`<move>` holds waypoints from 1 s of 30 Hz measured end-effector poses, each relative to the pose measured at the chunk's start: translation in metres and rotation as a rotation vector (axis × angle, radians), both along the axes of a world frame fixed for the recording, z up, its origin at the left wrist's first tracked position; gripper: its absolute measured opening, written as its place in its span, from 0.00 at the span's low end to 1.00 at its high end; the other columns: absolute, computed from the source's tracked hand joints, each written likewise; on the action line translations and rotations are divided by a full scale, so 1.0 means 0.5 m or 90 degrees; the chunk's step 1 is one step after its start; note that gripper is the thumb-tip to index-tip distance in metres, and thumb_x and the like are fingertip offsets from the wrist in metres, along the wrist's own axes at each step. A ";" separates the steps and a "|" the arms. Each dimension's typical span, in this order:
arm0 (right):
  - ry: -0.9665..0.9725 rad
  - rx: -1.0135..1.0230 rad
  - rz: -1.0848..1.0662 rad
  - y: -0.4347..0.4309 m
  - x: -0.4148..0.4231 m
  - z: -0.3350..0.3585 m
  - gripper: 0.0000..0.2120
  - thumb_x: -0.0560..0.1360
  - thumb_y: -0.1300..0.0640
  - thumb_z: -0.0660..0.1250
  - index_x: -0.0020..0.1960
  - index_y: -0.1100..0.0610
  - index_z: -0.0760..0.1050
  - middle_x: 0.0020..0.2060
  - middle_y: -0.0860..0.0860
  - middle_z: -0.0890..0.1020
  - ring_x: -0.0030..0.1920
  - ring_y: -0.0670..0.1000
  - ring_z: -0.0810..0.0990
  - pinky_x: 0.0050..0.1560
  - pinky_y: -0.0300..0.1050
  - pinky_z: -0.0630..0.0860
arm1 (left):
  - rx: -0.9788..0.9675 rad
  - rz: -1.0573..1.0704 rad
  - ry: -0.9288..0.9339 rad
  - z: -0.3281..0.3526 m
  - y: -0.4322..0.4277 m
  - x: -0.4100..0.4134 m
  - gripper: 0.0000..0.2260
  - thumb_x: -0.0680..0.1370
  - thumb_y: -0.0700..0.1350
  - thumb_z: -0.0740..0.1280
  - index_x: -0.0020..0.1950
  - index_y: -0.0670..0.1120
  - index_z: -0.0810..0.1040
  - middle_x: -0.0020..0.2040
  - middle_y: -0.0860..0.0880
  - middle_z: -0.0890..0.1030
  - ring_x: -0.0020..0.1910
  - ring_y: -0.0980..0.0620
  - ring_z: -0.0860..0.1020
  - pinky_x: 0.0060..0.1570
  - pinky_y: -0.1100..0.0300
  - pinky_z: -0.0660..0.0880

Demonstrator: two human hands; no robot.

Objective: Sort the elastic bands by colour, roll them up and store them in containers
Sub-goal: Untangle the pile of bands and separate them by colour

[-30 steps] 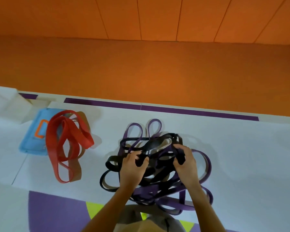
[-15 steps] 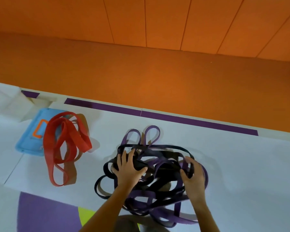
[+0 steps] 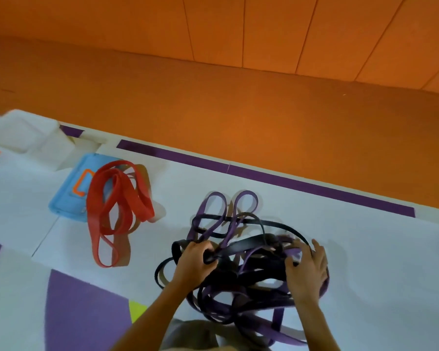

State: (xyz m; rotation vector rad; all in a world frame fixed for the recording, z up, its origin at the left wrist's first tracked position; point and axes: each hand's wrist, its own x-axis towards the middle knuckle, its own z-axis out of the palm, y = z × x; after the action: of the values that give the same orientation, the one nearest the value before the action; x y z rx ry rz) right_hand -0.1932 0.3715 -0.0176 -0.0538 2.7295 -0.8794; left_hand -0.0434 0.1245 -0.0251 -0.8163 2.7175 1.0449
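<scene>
White mat (image 3: 340, 249), red bands (image 3: 91, 214), blue case (image 3: 66, 198)

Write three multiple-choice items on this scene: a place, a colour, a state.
1. Where do the red bands lie? A in a container; B partly on the blue pad; C on the orange floor.
2. Which colours make up the tangled pile? A black and purple; B green and yellow; C white and blue.
3. What is the left hand doing? A lying flat on the mat; B holding a red band; C gripping a black band.
Answers: 1 B, their upper loops overlap the pad; 2 A, only those two colours show there; 3 C, it curls round that band.
</scene>
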 end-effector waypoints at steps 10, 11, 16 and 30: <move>-0.045 -0.176 0.355 -0.179 -0.005 -0.008 0.24 0.85 0.57 0.63 0.80 0.48 0.65 0.78 0.49 0.69 0.75 0.49 0.70 0.74 0.54 0.72 | -0.016 -0.030 -0.001 0.049 -0.068 0.114 0.12 0.71 0.42 0.73 0.42 0.51 0.69 0.42 0.55 0.74 0.44 0.50 0.71 0.41 0.58 0.69; -0.101 -0.171 0.372 -0.189 -0.002 -0.015 0.27 0.87 0.53 0.60 0.83 0.43 0.58 0.80 0.46 0.66 0.73 0.46 0.71 0.72 0.54 0.74 | -0.041 -0.024 0.004 0.056 -0.076 0.116 0.11 0.71 0.40 0.73 0.42 0.49 0.71 0.42 0.53 0.75 0.45 0.48 0.71 0.42 0.54 0.70; -0.206 -0.013 0.460 -0.233 -0.008 -0.049 0.21 0.89 0.46 0.51 0.81 0.37 0.61 0.74 0.52 0.76 0.68 0.60 0.79 0.68 0.57 0.76 | -0.172 0.028 0.054 0.092 -0.131 0.133 0.13 0.67 0.34 0.78 0.45 0.42 0.78 0.43 0.47 0.76 0.45 0.43 0.72 0.43 0.49 0.73; -0.160 -0.133 0.126 -0.315 0.059 -0.056 0.08 0.79 0.59 0.71 0.46 0.46 0.77 0.43 0.44 0.83 0.48 0.52 0.82 0.43 0.46 0.74 | -0.083 -0.088 -0.207 0.024 -0.192 0.036 0.24 0.75 0.57 0.68 0.71 0.56 0.73 0.82 0.49 0.58 0.83 0.40 0.48 0.75 0.22 0.44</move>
State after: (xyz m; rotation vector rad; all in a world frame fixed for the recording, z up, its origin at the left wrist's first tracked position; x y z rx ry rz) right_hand -0.1635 0.2141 -0.0458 -0.2343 2.3473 -1.0335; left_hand -0.0253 0.0284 -0.0132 -0.7313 2.5388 0.6495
